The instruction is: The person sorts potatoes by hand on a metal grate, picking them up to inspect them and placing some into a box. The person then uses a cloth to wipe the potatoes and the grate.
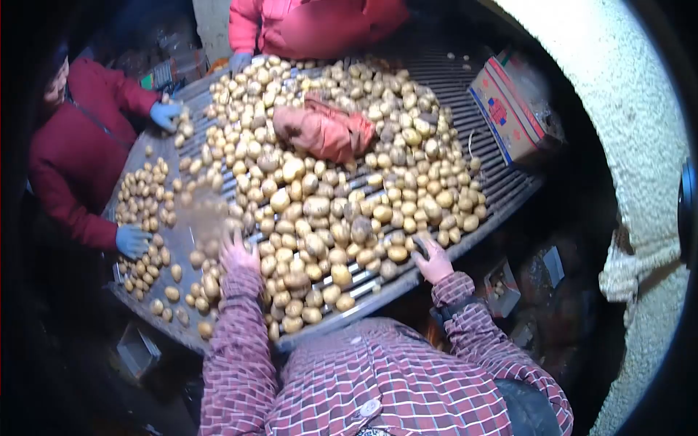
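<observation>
Potatoes (316,207) of mixed sizes, some dark with soil, are heaped over a slatted metal table (502,185). My left hand (240,254) rests at the left side of the heap, fingers spread and somewhat blurred, touching potatoes near a flat sheet-like part of the table. By the front right edge, my right hand (435,263) lies with thumb and fingers apart, against potatoes at the rim of the heap. Neither hand appears to hold a potato. A crumpled reddish cloth or sack (327,131) lies on top of the heap.
A person in dark red (80,152) with blue gloves (133,241) works among smaller potatoes (145,196) at the left. Another person in a red jacket (313,25) stands across the table. A cardboard box (505,112) sits at the right edge, beside a rough pale wall (618,94).
</observation>
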Action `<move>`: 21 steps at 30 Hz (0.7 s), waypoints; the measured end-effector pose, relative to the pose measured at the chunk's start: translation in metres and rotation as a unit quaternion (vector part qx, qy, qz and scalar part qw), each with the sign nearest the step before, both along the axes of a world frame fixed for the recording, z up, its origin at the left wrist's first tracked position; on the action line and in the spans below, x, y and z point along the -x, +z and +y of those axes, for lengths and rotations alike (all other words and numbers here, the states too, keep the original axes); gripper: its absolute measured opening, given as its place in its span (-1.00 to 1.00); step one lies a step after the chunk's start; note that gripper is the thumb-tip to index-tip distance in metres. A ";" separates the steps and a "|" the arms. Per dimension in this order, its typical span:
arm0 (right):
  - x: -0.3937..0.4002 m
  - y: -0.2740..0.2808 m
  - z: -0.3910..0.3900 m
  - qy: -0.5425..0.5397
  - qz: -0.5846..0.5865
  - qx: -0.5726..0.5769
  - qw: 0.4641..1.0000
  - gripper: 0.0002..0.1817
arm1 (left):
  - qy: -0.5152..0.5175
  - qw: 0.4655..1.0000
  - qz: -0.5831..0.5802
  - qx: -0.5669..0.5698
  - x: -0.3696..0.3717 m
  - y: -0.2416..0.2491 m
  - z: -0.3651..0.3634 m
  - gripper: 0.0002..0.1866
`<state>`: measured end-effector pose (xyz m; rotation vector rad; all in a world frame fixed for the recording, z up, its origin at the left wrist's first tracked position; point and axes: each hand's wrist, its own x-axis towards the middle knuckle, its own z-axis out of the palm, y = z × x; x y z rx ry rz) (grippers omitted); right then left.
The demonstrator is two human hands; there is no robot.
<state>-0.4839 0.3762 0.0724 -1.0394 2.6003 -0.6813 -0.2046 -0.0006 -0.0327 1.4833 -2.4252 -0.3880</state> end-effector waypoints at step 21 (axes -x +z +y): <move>0.157 -0.051 -0.426 0.224 0.128 0.053 0.965 -0.13 | 0.029 0.998 0.046 0.011 0.012 0.024 0.003 -0.62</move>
